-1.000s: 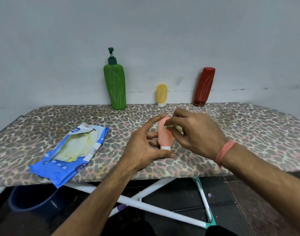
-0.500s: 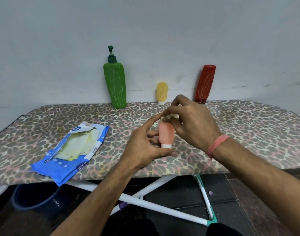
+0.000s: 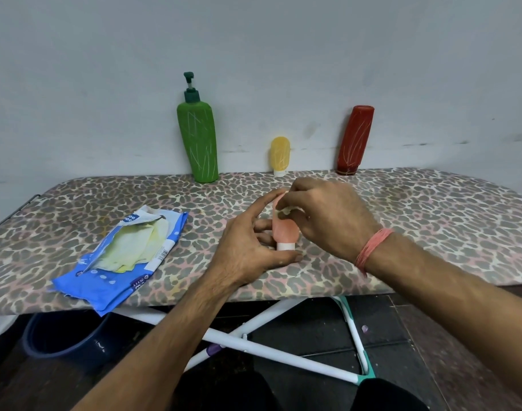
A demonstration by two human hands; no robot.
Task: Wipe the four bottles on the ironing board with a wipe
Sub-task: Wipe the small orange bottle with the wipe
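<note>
While your left hand [image 3: 247, 247] cups the pink bottle [image 3: 284, 231] cap-down, fingers half open, your right hand [image 3: 328, 215] pinches a pale wipe [image 3: 287, 209] against its top. Three more bottles line the wall on the ironing board [image 3: 431, 221]: green [image 3: 198, 140], yellow [image 3: 279, 155], red [image 3: 354, 140]. One open wipe packet [image 3: 126, 256] lies left.

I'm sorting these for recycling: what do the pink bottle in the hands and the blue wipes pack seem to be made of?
The pink bottle looks like soft, matte, slightly translucent plastic or silicone, with a hard white cap at its base; which of the two I cannot tell. The blue wipes pack looks like thin glossy plastic film: it is crumpled and torn open, showing pale yellow sheets inside.
</note>
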